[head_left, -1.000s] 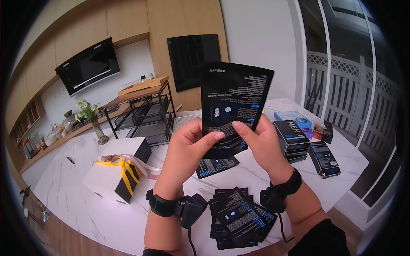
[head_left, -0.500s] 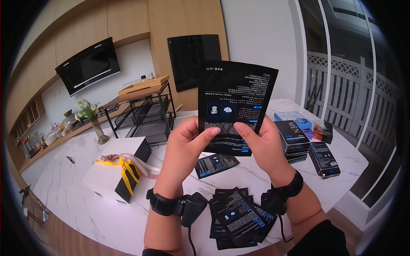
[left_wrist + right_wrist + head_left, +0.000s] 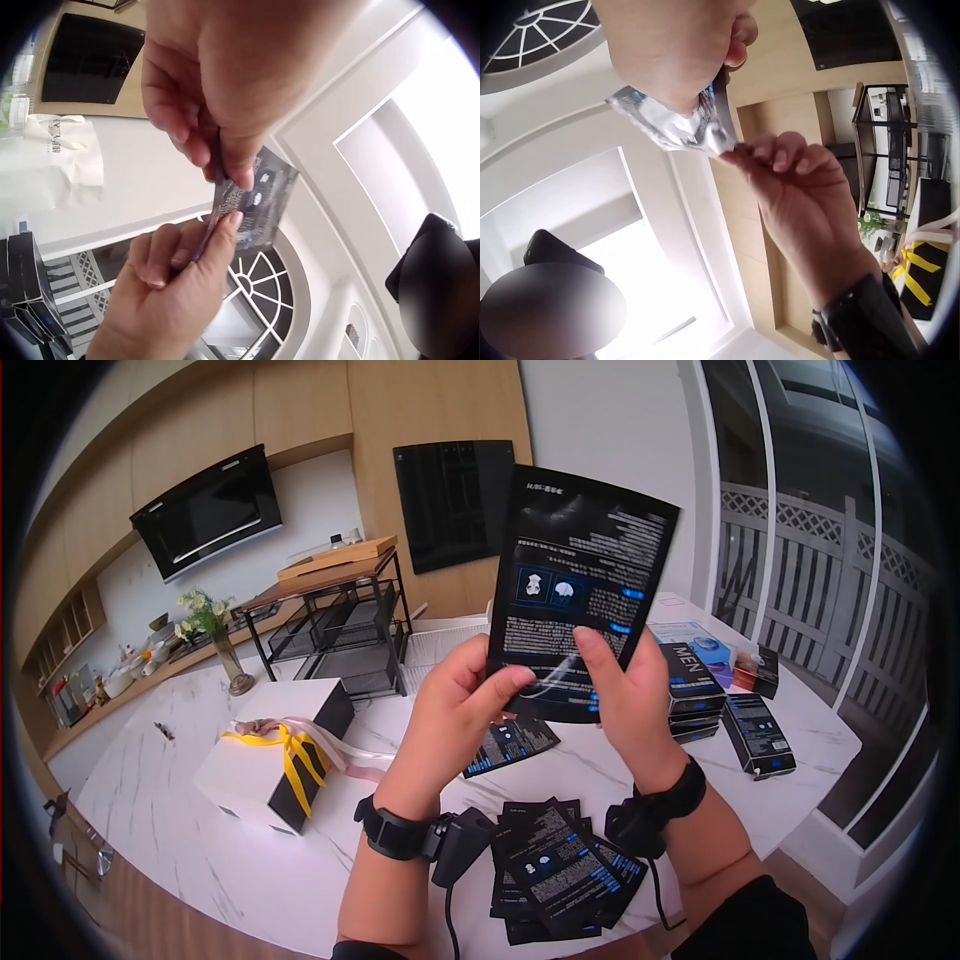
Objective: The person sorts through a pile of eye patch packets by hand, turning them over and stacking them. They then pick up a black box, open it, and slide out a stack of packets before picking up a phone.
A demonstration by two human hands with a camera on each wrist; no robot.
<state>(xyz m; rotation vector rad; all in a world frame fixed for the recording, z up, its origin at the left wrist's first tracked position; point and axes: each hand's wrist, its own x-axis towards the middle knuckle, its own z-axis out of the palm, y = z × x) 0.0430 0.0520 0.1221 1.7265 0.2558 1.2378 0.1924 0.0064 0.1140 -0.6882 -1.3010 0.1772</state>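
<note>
In the head view a flat black sachet with printed text and two small white pictures is raised over the table, tilted to the right. My left hand pinches its lower left edge, thumb in front and fingers behind. The right hand pinches the lower right side the same way. Both thumbs press close together near the bottom, where the sachet looks creased and shiny in the right wrist view. Beneath the hands lies one similar sachet, and a fanned pile of sachets sits nearer to me.
Black boxes are stacked at the right, beside a single black box and a blue box. On the left stand a white box with a yellow ribbon, a flower vase and a black rack.
Both hands have shifted slightly right and upward with the sachet, which now leans more to the right. The sachets and boxes on the table have stayed put.
</note>
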